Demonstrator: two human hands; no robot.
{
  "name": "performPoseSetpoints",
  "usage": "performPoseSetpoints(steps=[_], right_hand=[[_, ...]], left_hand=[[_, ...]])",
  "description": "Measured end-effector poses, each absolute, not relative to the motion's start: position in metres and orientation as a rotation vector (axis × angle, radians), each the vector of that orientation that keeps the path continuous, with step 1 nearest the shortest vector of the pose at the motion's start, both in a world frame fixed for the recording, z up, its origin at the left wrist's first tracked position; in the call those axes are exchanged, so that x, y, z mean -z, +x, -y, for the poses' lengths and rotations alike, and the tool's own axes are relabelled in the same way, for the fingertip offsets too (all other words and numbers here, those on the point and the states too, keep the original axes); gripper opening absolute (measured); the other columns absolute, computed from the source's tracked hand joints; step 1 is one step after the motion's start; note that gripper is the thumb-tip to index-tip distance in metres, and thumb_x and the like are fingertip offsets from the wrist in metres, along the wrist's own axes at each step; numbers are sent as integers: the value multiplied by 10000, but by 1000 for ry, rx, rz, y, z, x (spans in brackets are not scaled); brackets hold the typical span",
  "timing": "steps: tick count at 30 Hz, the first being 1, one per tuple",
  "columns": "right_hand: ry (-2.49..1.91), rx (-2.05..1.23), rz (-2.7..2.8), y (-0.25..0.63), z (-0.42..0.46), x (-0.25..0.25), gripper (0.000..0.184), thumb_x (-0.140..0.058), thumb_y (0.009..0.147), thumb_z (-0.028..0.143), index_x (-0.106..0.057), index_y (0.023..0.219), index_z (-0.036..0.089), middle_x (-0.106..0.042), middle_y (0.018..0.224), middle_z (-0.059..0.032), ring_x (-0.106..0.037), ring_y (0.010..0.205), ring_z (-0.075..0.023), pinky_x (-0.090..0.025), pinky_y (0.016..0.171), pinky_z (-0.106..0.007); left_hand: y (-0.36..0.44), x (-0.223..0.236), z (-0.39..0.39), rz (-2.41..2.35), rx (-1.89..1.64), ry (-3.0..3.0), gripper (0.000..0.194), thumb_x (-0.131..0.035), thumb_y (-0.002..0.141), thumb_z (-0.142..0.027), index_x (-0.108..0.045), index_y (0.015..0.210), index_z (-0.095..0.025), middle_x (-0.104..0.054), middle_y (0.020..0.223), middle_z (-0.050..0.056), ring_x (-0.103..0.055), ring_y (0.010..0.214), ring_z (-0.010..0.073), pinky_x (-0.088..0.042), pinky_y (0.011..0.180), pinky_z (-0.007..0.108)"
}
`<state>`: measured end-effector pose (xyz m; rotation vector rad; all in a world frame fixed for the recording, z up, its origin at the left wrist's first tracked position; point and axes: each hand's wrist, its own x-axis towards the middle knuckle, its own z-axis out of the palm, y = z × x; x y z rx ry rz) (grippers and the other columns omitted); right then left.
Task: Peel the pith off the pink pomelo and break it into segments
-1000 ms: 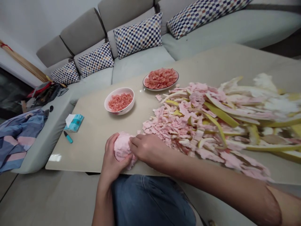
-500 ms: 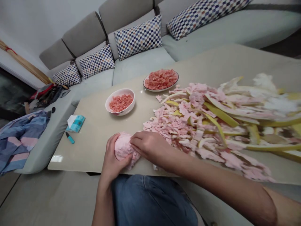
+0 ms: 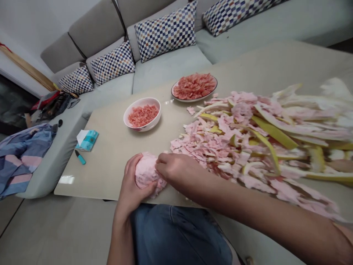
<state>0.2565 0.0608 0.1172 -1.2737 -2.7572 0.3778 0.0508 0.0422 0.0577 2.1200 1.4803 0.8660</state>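
Note:
My left hand is wrapped around the left side of a peeled pomelo, its thumb across the near side. Pale pink pith covers the fruit, which sits at the table's near edge. Against the pomelo's upper right side, my right hand has its fingertips pinched together on the pith. What lies between those fingertips is mostly hidden. Just beyond my right hand spreads a large heap of pink pith scraps and yellow-green peel strips.
Pink pomelo pulp fills a white bowl and, farther back, a dark-rimmed plate. On the table's left lie a blue tissue pack and a small teal tool with a dark tip. A grey sofa stands behind the table.
My right fingers have shifted slightly right along the pomelo. My left hand keeps its hold. The view has tilted a little, shifting the bowl, plate and heap in the picture.

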Motion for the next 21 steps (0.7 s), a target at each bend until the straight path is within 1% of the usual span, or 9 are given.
performPoseSetpoints(steps=[5, 7, 11, 14, 17, 21], right_hand=[[-1326, -356, 2725, 248, -60, -116, 154, -597, 880, 66, -710, 979, 99, -694, 943, -158, -652, 760, -231, -342, 529, -287], [-1334, -375, 2643, 250, -63, -111, 146, -587, 891, 81, -709, 971, 98, -694, 938, -149, -653, 759, -221, -364, 556, -283], [-1267, -536, 2394, 262, -71, -95, 122, -599, 916, 158, -713, 922, 116, -696, 907, -97, -646, 786, -186, -420, 672, -266], [-1149, -563, 2364, 268, -70, -88, 128, -603, 923, 168, -714, 974, 132, -698, 950, -86, -643, 827, -175, -424, 709, -255], [-1211, -473, 2483, 266, -63, -93, 153, -574, 940, 142, -713, 999, 121, -693, 989, -116, -646, 825, -187, -410, 673, -264], [-1300, -417, 2644, 261, -60, -106, 149, -588, 889, 50, -717, 938, 104, -687, 912, -118, -635, 733, -191, -359, 585, -281]], left_hand=[[50, -58, -43, -1458, -857, 2112, 764, -778, 721, -273, -416, 1394, -279, -470, 1425, 105, -457, 1345, 296, -363, 1148, 500], [50, -58, -42, -1460, -858, 2113, 761, -772, 728, -271, -413, 1398, -278, -467, 1426, 107, -456, 1347, 296, -362, 1149, 500], [49, -57, -41, -1468, -864, 2115, 749, -763, 737, -260, -415, 1401, -274, -468, 1424, 104, -457, 1346, 290, -371, 1144, 482], [49, -57, -42, -1455, -862, 2109, 758, -772, 735, -270, -413, 1402, -277, -469, 1424, 98, -458, 1343, 285, -370, 1145, 480], [48, -57, -43, -1452, -852, 2105, 765, -773, 734, -266, -409, 1407, -283, -465, 1426, 96, -455, 1344, 286, -368, 1146, 483], [48, -57, -43, -1434, -859, 2118, 764, -772, 735, -263, -410, 1407, -288, -464, 1426, 95, -456, 1345, 285, -366, 1149, 480]])
